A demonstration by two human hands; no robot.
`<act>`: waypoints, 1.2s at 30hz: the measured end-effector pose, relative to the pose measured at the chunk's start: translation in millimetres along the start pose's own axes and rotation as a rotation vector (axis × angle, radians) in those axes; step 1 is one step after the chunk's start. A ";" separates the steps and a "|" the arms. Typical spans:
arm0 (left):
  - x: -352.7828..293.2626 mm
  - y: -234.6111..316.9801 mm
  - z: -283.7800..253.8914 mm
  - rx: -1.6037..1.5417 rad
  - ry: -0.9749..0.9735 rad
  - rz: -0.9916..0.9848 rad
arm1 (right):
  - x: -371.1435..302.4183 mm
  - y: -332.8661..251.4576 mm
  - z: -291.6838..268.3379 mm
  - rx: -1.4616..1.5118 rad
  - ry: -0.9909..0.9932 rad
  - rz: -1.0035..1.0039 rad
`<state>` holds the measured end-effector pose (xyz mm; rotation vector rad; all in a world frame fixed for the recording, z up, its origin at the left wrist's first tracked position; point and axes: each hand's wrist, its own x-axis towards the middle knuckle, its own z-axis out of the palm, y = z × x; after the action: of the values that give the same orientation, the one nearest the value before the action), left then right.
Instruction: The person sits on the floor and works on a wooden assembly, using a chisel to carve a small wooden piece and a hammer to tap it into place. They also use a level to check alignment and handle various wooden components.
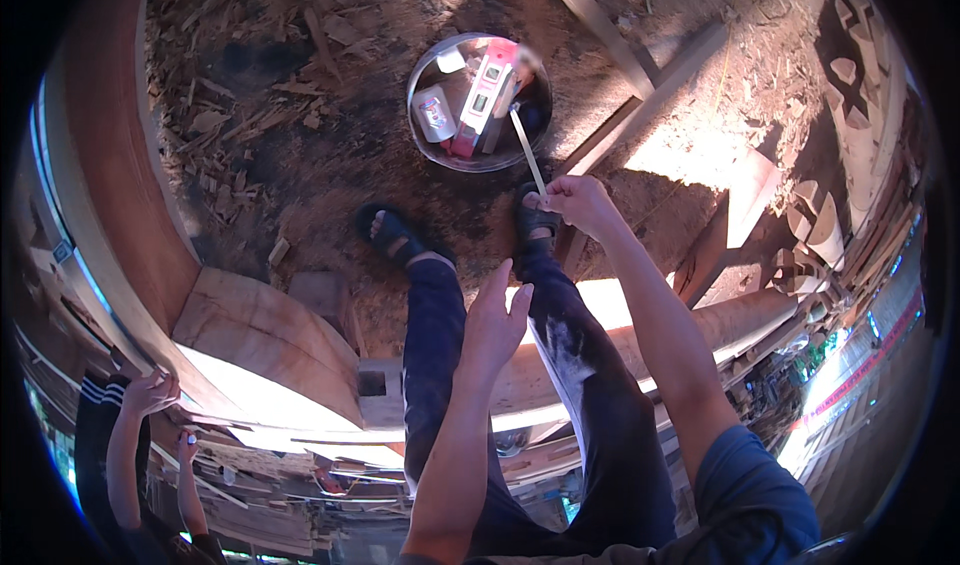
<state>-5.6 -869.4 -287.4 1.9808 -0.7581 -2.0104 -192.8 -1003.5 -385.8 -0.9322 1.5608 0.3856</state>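
Note:
My right hand [578, 205] pinches the near end of a thin, pale, flat strip [528, 155] between thumb and fingers. The strip slants up to the rim of a round metal basin [428, 150]; whether it is wood or a measuring tape I cannot tell. In the basin lie a red and white spirit level [481, 100], a pale printed box or tub [434, 115] and a small white piece [451, 60]. Other contents at its right side are in shadow or blurred. Above my legs, my left hand [495, 315] hangs open with nothing in it, thumb apart from the fingers.
Wood chips [225, 155] litter the dirt floor. Long timber beams [640, 115] lie at the upper right, and cut wood pieces [825, 235] are stacked farther right. A large curved board [110, 155] and a wooden block [270, 335] stand left. Another person's hand [150, 393] touches the board.

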 end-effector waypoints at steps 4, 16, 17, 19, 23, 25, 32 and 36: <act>4.9 4.0 1.7 -0.231 0.182 0.015 | -39.6 -17.3 6.1 -0.161 -0.066 -0.319; -3.6 -11.0 -70.5 -1.757 0.579 0.207 | -78.7 -116.2 48.3 -0.012 -0.529 -0.221; -11.7 -11.8 -77.8 -1.844 0.612 0.261 | -80.6 -118.8 60.2 0.225 -0.605 -0.236; -27.5 -13.8 -92.7 -1.967 0.674 0.333 | -94.8 -122.2 97.6 0.446 -0.571 -0.169; -64.5 -23.9 -120.4 -2.043 0.692 0.414 | -126.8 -155.0 181.9 0.665 -0.553 -0.118; -77.9 -36.5 -138.3 -1.980 0.764 0.401 | -138.1 -182.5 209.5 0.555 -0.572 -0.174; -155.4 -80.5 -163.9 -0.813 1.049 -0.016 | -111.0 -292.1 286.2 0.465 -0.372 -0.350; -184.8 -95.0 -155.4 -0.578 0.845 -0.235 | -69.6 -327.6 322.3 0.372 -0.396 -0.417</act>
<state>177.8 -729.4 -168.7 2.2678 0.2256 -1.0666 263.4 -956.3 -309.7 -0.8033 0.9980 -0.0223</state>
